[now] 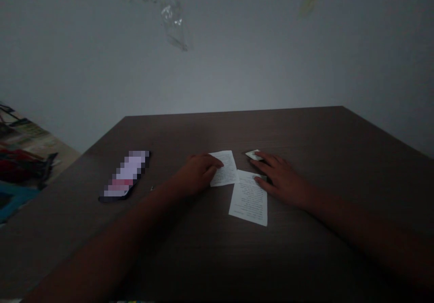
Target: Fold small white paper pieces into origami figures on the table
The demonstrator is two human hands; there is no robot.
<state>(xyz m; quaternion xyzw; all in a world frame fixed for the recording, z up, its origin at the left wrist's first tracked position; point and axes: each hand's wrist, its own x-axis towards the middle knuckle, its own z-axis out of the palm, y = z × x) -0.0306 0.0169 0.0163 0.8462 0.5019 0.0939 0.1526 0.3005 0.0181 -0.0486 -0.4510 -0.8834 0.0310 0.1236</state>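
Observation:
Two printed paper slips lie side by side on a dark wooden table [305, 131]. My left hand [198, 173] rests on the left edge of the upper slip [226, 168], fingers curled onto the paper. My right hand [280, 179] lies flat with fingers spread, its fingertips touching the top right corner of the lower slip [250, 198] and a small white folded piece [253, 155] just beyond it.
A phone [125, 176] with a lit screen lies on the table to the left of my left hand. Colourful cloth or clutter [20, 163] sits off the table's left side. A pale wall rises behind the table's far edge.

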